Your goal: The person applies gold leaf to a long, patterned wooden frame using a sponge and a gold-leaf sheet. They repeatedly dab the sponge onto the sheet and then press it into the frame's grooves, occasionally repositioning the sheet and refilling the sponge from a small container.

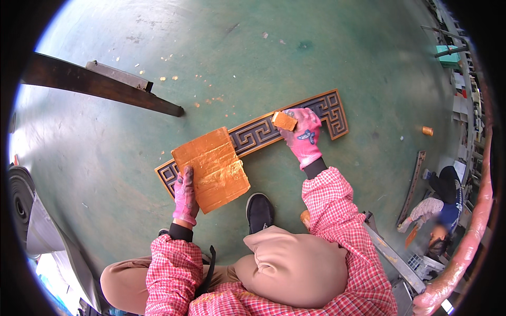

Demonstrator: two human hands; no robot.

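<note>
In my left hand, gloved in pink, I hold a flat square of cardboard by its left edge. Gold-orange paint coats the cardboard, wet and shiny toward its right side. My right hand, in a matching glove with a butterfly print, grips a small sponge block stained with the same paint. Beneath both hands a long fretwork panel lies on the floor, dark with gold raised lines and a short leg at its right end. The cardboard hides part of the panel's left half.
A dark metal beam slants in from the left. Paint spots mark the green floor. At right, another person bends over a similar strip, near a small orange cylinder. A rolled dark sheet stands at far left.
</note>
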